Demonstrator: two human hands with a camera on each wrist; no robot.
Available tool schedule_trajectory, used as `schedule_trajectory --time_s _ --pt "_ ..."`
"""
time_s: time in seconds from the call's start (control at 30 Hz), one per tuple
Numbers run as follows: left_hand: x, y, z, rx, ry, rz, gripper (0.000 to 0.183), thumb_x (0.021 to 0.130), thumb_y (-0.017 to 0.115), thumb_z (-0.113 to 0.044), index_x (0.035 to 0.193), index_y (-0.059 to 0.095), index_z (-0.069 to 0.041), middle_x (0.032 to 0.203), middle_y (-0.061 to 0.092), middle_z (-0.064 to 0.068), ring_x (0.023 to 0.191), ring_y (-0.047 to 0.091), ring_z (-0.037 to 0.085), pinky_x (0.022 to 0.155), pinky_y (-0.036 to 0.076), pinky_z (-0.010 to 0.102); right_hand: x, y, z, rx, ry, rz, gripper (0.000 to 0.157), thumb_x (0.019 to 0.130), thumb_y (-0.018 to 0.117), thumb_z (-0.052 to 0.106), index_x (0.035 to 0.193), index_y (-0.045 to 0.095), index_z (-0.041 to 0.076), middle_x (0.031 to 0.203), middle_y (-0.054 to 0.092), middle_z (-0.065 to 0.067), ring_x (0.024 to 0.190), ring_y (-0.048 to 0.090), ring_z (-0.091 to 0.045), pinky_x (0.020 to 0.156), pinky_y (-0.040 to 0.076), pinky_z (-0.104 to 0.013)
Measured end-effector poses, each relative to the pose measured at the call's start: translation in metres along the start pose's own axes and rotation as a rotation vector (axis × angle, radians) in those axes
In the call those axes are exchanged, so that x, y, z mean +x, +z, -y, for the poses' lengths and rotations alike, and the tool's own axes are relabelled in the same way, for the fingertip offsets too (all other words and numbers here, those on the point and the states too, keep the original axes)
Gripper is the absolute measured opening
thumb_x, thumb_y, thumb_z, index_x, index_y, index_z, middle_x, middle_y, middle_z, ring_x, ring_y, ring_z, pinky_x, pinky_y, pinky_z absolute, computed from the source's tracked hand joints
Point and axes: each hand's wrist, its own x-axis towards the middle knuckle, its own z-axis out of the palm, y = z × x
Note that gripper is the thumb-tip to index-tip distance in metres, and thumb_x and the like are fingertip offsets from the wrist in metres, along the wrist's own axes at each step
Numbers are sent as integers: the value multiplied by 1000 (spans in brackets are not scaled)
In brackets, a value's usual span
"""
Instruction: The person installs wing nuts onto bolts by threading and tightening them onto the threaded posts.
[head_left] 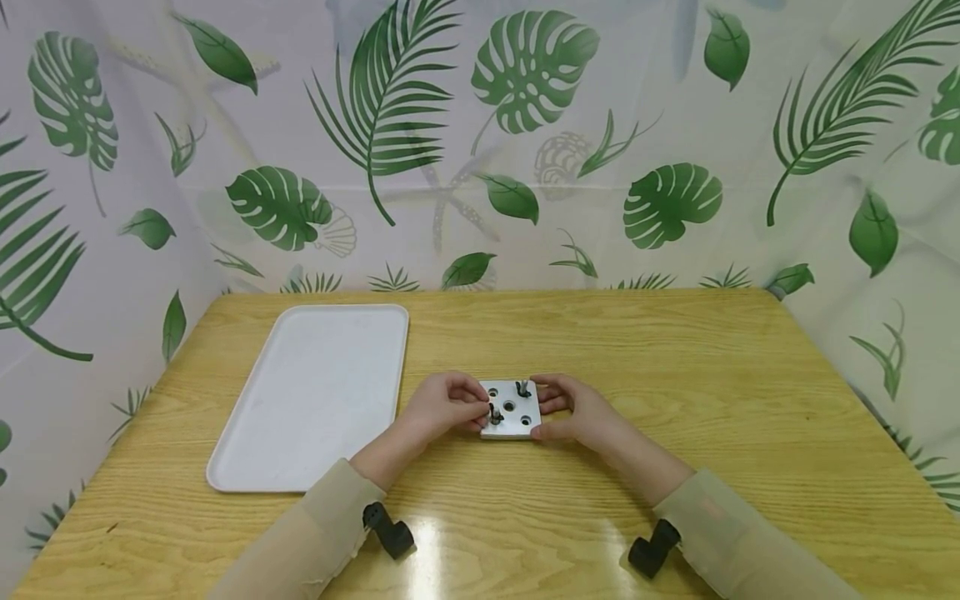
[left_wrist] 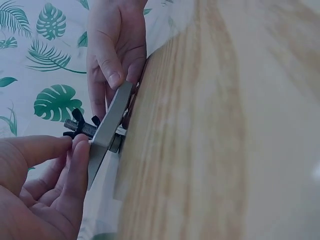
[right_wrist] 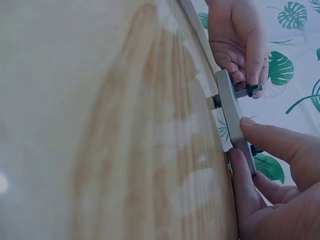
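A square silver metal plate (head_left: 512, 425) with several round holes lies just over the table in the head view. Two bolts stand up through opposite corners, each carrying a black wing nut. My left hand (head_left: 447, 403) pinches the near-left wing nut (head_left: 495, 413) between thumb and fingers. Along the plate's right edge, my right hand (head_left: 579, 412) grips it with thumb at the near corner and fingers at the far side. The far-right wing nut (head_left: 522, 388) is untouched. In the left wrist view, a bolt head (left_wrist: 116, 143) shows below the plate.
A white rectangular tray (head_left: 315, 392) lies on the wooden table (head_left: 675, 358), left of my left hand. Behind the table hangs a leaf-patterned cloth (head_left: 450, 150). Black wrist devices (head_left: 387, 530) sit at both sleeve cuffs.
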Motion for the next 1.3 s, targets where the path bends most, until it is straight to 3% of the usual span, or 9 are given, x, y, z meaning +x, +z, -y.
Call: schedule_trajectory --time_s 0.17,0.43,0.7,1.03,1.3 --pt "-1 1 -1 -7 -4 -20 10 98 72 3 106 71 9 81 72 7 71 71 9 73 66 29 0 0 1 -15 6 -5 83 85 88 2 157 45 -1 134 61 -21 119 61 -28 93 49 -23" --pt "-2 1 -1 -5 -5 9 19 105 66 -6 111 73 10 88 77 12 70 70 8 74 66 29 -1 1 1 -18 17 -11 84 84 88 2 156 45 -1 135 61 -21 120 62 -29 94 50 -25" --pt "-5 3 -3 53 20 3 23 92 81 -4 110 72 5 90 73 7 72 68 9 73 65 29 -1 1 1 -22 25 -6 84 85 88 3 157 45 0 135 61 -19 121 61 -29 100 50 -33" --pt "-7 4 -8 101 38 7 22 89 84 -3 104 69 3 88 71 5 70 63 7 66 58 23 -1 0 2 -16 15 -7 84 85 88 2 157 45 -1 134 62 -20 121 61 -29 94 49 -24" --pt "-4 2 -5 166 75 39 24 88 84 -4 108 72 3 90 70 5 71 62 7 62 50 20 -1 0 1 -26 13 -4 84 85 88 4 157 45 0 136 61 -20 122 61 -29 97 50 -30"
